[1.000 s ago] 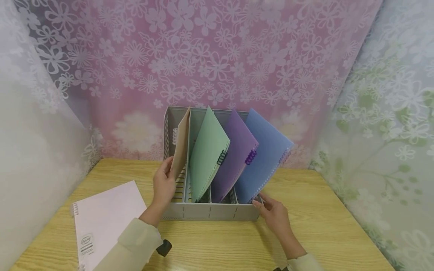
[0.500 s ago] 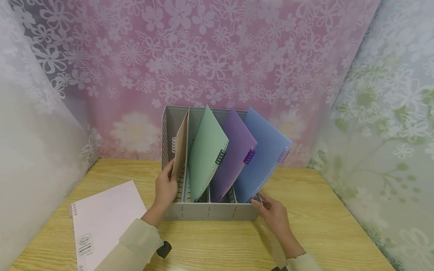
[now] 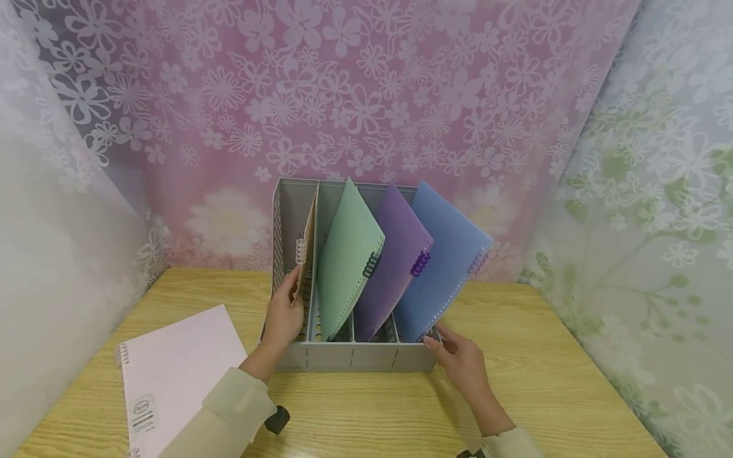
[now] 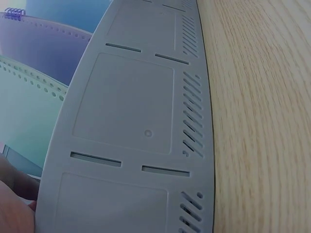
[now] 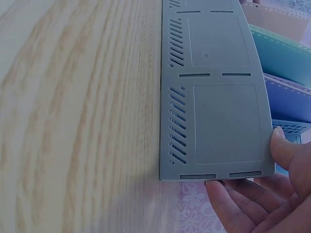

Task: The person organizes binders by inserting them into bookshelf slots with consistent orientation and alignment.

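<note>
A grey file organizer (image 3: 329,357) with upright dividers stands on the table. In its leftmost compartment is a tan spiral notebook (image 3: 309,245), seen nearly edge-on and leaning on the divider. My left hand (image 3: 283,315) pinches that notebook's near edge; in the left wrist view only part of the hand shows at the lower left. My right hand (image 3: 462,362) grips the organizer's front right corner, thumb on the edge and fingers round the side. Green (image 3: 350,261), purple (image 3: 395,264) and blue (image 3: 443,254) spiral notebooks stand tilted in the other compartments.
A pale pink spiral notebook (image 3: 177,369) lies flat on the wooden table (image 3: 550,381) at the left, partly under my left sleeve. A pink flowered curtain (image 3: 366,95) hangs behind the organizer, with pale cloth on both sides.
The tan notebook has gone lower and turned more edge-on against the divider, with my left hand moving slightly right along with it. My right hand has kept its grip on the corner.
</note>
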A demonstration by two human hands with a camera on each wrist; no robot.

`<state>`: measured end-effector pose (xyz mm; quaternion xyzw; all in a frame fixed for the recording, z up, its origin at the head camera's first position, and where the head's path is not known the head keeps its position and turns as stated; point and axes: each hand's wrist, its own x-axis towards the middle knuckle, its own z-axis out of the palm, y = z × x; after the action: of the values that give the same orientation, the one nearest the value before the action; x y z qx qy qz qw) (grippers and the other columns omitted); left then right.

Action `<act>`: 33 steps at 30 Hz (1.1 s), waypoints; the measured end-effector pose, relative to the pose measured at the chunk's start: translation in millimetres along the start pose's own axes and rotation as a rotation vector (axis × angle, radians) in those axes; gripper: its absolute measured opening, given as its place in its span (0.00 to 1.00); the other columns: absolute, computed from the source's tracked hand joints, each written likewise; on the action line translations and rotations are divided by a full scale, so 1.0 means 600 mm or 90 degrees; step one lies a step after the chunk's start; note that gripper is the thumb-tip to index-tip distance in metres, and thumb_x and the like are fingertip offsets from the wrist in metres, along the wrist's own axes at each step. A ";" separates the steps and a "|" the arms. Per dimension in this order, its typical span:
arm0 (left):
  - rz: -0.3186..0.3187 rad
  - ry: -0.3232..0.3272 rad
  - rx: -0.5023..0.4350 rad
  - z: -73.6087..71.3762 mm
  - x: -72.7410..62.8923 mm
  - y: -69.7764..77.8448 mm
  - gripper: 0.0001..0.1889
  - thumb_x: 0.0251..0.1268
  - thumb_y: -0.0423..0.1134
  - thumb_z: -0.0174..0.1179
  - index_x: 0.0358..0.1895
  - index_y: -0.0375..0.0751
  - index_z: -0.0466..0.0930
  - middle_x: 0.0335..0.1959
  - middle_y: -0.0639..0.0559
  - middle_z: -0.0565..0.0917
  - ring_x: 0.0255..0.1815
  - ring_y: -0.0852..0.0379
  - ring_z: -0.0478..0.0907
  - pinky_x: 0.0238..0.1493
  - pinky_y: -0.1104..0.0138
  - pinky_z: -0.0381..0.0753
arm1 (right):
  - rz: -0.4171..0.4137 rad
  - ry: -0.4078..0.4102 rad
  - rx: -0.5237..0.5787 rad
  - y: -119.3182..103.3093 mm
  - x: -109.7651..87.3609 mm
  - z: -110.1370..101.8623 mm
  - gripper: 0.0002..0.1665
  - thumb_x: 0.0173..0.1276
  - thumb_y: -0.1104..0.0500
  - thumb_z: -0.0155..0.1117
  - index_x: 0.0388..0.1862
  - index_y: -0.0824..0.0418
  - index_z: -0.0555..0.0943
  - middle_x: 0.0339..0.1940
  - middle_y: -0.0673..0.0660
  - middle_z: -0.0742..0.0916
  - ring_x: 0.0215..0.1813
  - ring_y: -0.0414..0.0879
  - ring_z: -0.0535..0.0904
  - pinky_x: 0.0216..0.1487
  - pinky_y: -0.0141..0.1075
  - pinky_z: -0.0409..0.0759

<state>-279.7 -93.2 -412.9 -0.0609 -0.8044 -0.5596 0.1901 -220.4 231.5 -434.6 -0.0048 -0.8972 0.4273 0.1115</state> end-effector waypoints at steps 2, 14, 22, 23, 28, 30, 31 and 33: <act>0.002 -0.008 0.005 0.000 0.000 0.000 0.33 0.67 0.19 0.44 0.75 0.41 0.57 0.72 0.39 0.64 0.69 0.37 0.65 0.67 0.49 0.68 | -0.002 0.001 0.001 0.001 0.000 0.000 0.36 0.67 0.45 0.65 0.66 0.65 0.74 0.49 0.69 0.85 0.38 0.48 0.86 0.30 0.30 0.81; -0.007 -0.038 0.009 0.003 0.002 0.004 0.37 0.63 0.18 0.48 0.76 0.44 0.54 0.70 0.35 0.65 0.69 0.36 0.64 0.64 0.45 0.70 | -0.007 0.005 0.005 0.001 -0.002 0.000 0.34 0.67 0.47 0.66 0.65 0.65 0.74 0.48 0.69 0.86 0.36 0.49 0.87 0.30 0.31 0.82; -0.025 -0.060 -0.033 -0.001 0.000 0.008 0.40 0.61 0.20 0.53 0.76 0.45 0.51 0.72 0.36 0.61 0.71 0.36 0.60 0.66 0.45 0.67 | -0.019 0.032 0.014 0.000 -0.003 0.005 0.33 0.66 0.49 0.67 0.64 0.66 0.76 0.43 0.67 0.88 0.31 0.46 0.84 0.26 0.30 0.78; -0.031 -0.064 -0.035 -0.001 -0.001 0.007 0.40 0.61 0.21 0.53 0.76 0.46 0.51 0.72 0.36 0.61 0.72 0.36 0.60 0.66 0.44 0.67 | -0.019 0.035 0.016 0.000 -0.003 0.006 0.32 0.66 0.49 0.67 0.63 0.67 0.76 0.42 0.66 0.88 0.30 0.46 0.84 0.25 0.30 0.78; -0.047 -0.076 -0.026 -0.005 -0.005 0.007 0.40 0.61 0.25 0.54 0.76 0.48 0.50 0.72 0.38 0.61 0.72 0.37 0.59 0.66 0.42 0.66 | -0.033 0.049 -0.008 0.002 -0.002 0.007 0.30 0.65 0.50 0.68 0.59 0.69 0.79 0.40 0.65 0.88 0.36 0.53 0.86 0.29 0.33 0.82; -0.045 -0.075 -0.021 -0.007 -0.006 0.008 0.40 0.61 0.25 0.54 0.76 0.48 0.51 0.72 0.37 0.61 0.72 0.36 0.59 0.65 0.42 0.66 | -0.035 0.050 -0.019 0.002 -0.002 0.006 0.32 0.65 0.49 0.68 0.59 0.70 0.78 0.44 0.67 0.87 0.43 0.56 0.86 0.35 0.38 0.85; -0.044 -0.074 -0.017 -0.009 -0.007 0.008 0.40 0.61 0.26 0.55 0.76 0.47 0.51 0.72 0.37 0.61 0.72 0.37 0.59 0.66 0.42 0.66 | -0.033 0.047 -0.020 0.003 -0.003 0.006 0.33 0.65 0.48 0.68 0.60 0.70 0.77 0.46 0.68 0.86 0.46 0.57 0.85 0.38 0.40 0.85; -0.040 -0.072 -0.013 -0.013 -0.009 0.010 0.40 0.61 0.27 0.55 0.76 0.46 0.51 0.72 0.36 0.61 0.72 0.36 0.59 0.66 0.42 0.66 | -0.014 0.039 -0.005 0.002 -0.007 0.006 0.38 0.65 0.46 0.69 0.64 0.71 0.73 0.50 0.70 0.85 0.48 0.59 0.84 0.41 0.44 0.85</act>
<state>-271.3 -97.5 -407.3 -0.0692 -0.8094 -0.5694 0.1260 -217.3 229.1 -438.2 -0.0084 -0.8949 0.4222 0.1441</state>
